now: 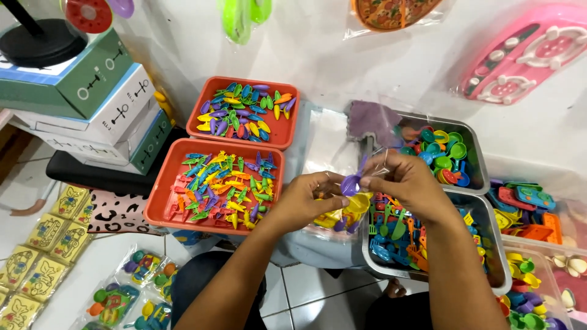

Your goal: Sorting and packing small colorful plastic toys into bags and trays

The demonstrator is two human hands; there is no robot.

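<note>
My left hand [304, 198] and my right hand [406, 180] meet in the middle of the view over a clear plastic bag [342, 214] that holds small yellow and purple toy pieces. Between the fingertips of both hands is a small purple toy spoon [351, 183], at the bag's mouth. My left hand pinches the bag's edge. My right hand grips the spoon's handle end together with the clear film.
Two orange trays [160, 201] [199, 101] of small coloured plastic toy pieces lie at left. Metal trays [498, 269] [474, 146] with toy utensils and cups sit at right. Stacked boxes [116, 104] stand at far left. Packed toy bags [131, 293] lie on the floor.
</note>
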